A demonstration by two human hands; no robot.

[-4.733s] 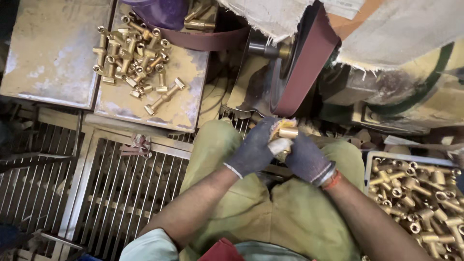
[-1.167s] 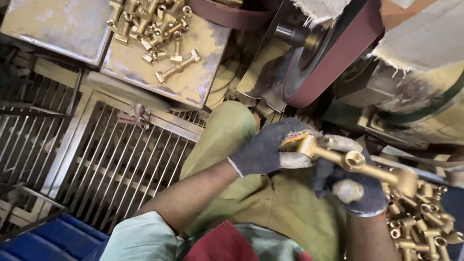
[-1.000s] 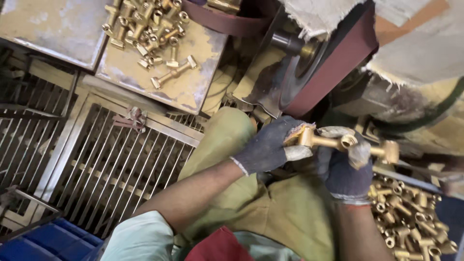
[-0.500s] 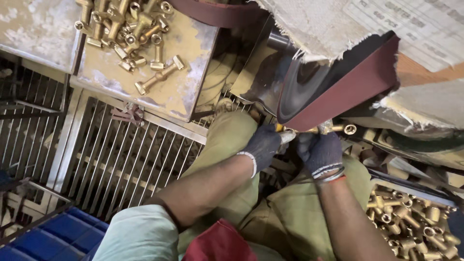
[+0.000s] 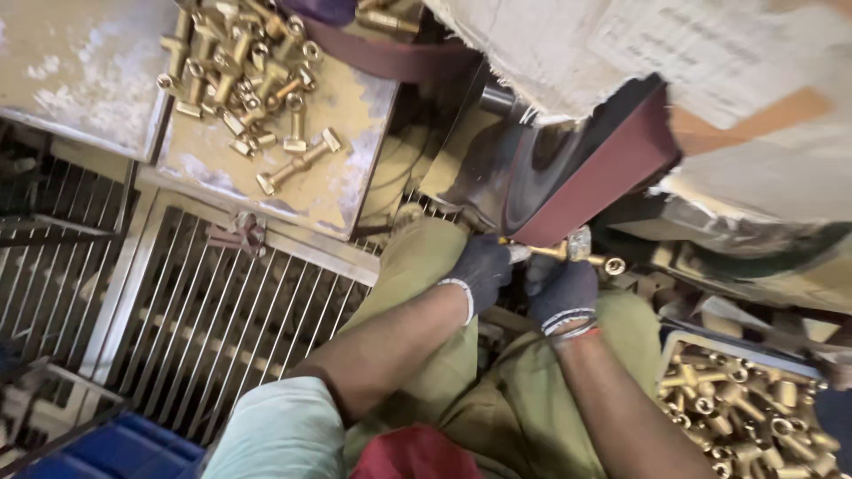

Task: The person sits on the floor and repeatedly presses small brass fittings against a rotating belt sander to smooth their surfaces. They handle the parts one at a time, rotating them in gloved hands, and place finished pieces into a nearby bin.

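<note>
Seen from the head camera: left hand (image 5: 484, 269) and right hand (image 5: 561, 291), both gloved, clamped on a brass fitting (image 5: 572, 254) pressed against the red sanding belt (image 5: 603, 173), more brass parts (image 5: 244, 75) on the tabletop (image 5: 351, 133).

Pale printed sack cloth (image 5: 568, 53) (text blurred) drapes the top right, above the machine.

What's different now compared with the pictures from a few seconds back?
Both gloved hands, left hand and right hand, have carried the brass fitting from above the lap up to the dark red sanding belt, and now hold it at the belt's lower edge. The grip on the fitting was kept throughout. The brass pile on the metal tray and the crate of fittings stayed where they were.
</note>
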